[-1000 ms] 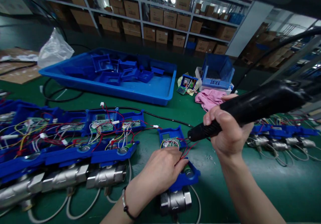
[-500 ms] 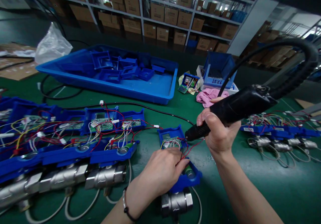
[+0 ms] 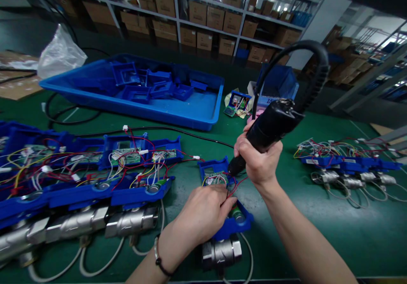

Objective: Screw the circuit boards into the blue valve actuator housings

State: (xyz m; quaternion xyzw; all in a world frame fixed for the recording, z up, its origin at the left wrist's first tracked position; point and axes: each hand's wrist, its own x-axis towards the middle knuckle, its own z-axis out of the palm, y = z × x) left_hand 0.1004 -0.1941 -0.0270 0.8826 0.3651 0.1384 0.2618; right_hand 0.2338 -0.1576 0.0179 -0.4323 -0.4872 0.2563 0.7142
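My right hand (image 3: 262,159) is wrapped round a black electric screwdriver (image 3: 270,125), held tilted with its nose down by a blue plastic cover (image 3: 206,165) that carries a green circuit board (image 3: 219,178). Curled over the near edge of that cover is my left hand (image 3: 203,212), thumb and fingers together; what they grip is hidden. Red and white wires run between the cover and a blue housing (image 3: 230,231) below. A metal ball valve (image 3: 221,254) sits under this housing, with a grey cable beside it.
On the left stand several similar wired units with metal valves (image 3: 132,222); more valve units (image 3: 349,178) are at the right. A blue tray (image 3: 203,121) of plastic frames lies behind. Near it are a small wired unit (image 3: 237,104), a blue bin (image 3: 280,82) and a clear bag (image 3: 60,55).
My right hand has moved left and tilted the screwdriver steeper, its nose now closer over the circuit board. My left hand stays at the cover. The view has shifted slightly.
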